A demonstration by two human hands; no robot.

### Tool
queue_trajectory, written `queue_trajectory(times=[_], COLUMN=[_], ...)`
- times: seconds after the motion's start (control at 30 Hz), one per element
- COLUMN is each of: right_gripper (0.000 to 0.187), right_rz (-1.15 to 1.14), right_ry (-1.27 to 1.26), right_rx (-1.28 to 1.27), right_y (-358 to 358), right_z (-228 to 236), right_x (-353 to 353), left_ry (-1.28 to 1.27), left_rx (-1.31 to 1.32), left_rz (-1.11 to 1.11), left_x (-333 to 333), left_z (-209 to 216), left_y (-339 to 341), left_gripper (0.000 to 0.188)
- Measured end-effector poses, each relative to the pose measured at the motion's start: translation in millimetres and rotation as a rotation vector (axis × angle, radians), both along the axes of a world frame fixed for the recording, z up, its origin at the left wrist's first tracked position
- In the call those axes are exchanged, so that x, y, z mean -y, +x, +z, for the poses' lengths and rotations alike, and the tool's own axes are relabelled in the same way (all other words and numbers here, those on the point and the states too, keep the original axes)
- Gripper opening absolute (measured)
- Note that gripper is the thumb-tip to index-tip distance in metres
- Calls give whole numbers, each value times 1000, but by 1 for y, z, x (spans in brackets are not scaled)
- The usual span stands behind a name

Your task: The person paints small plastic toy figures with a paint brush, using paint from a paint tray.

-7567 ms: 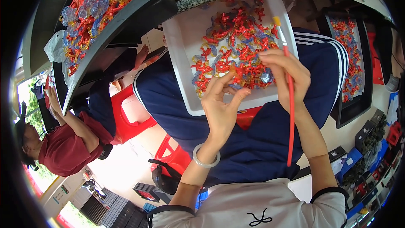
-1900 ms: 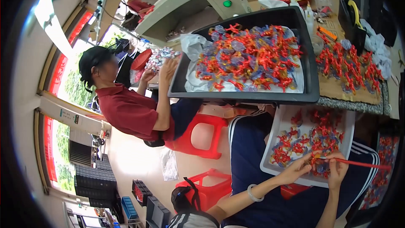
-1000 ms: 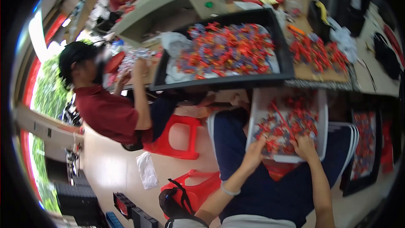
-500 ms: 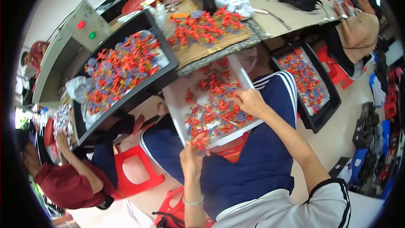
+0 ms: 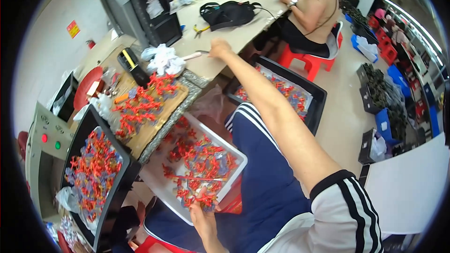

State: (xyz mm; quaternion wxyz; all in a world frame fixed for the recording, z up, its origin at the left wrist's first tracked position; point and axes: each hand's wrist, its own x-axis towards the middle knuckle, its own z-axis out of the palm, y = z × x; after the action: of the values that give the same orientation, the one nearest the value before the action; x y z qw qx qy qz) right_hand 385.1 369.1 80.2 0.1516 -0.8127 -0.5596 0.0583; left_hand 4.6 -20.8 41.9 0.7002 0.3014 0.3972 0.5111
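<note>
Low at the front, my left hand [image 5: 204, 220] is closed around a small red figure-like piece [image 5: 206, 201] with gold and violet-blue parts. It is just over the near corner of a white tray [image 5: 241, 159] heaped with similar pieces, and a thin red stick [image 5: 197, 177] lies across the heap. My right arm stretches far forward over the table. There my right hand [image 5: 220, 48], its fingers curled and partly hidden, is at the metal end of a slim tool with a pale handle [image 5: 191, 56].
A black tray [image 5: 124, 178] of red pieces stands at left, another [image 5: 321, 105] at right. More pieces lie on a brown board [image 5: 161, 117] beside crumpled white cloth [image 5: 166, 61]. Beyond are a black bag [image 5: 229, 15] and yellow-handled pliers [image 5: 200, 30]. A co-worker [image 5: 314, 9] sits on a red stool.
My right hand has left the pieces in the white tray and reached forward to the slim tool on the table. My left hand still holds its piece. The view has swung to the right.
</note>
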Motion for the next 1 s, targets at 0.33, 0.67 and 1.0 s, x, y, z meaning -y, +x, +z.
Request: queue_trajectory(times=[0.33, 0.67, 1.0], right_gripper=[26, 11, 16], right_rz=[456, 900, 964], right_ry=[545, -15, 148], right_rx=[-757, -763, -528], right_y=[-66, -184, -212], right_z=[59, -27, -47], right_x=[199, 355, 363], left_ry=[-12, -44, -3], left_rx=[-170, -249, -458], left_rz=[-39, -52, 18], left_x=[-4, 9, 14], left_z=[-2, -3, -16], left_y=[2, -15, -21], left_gripper=[19, 36, 30])
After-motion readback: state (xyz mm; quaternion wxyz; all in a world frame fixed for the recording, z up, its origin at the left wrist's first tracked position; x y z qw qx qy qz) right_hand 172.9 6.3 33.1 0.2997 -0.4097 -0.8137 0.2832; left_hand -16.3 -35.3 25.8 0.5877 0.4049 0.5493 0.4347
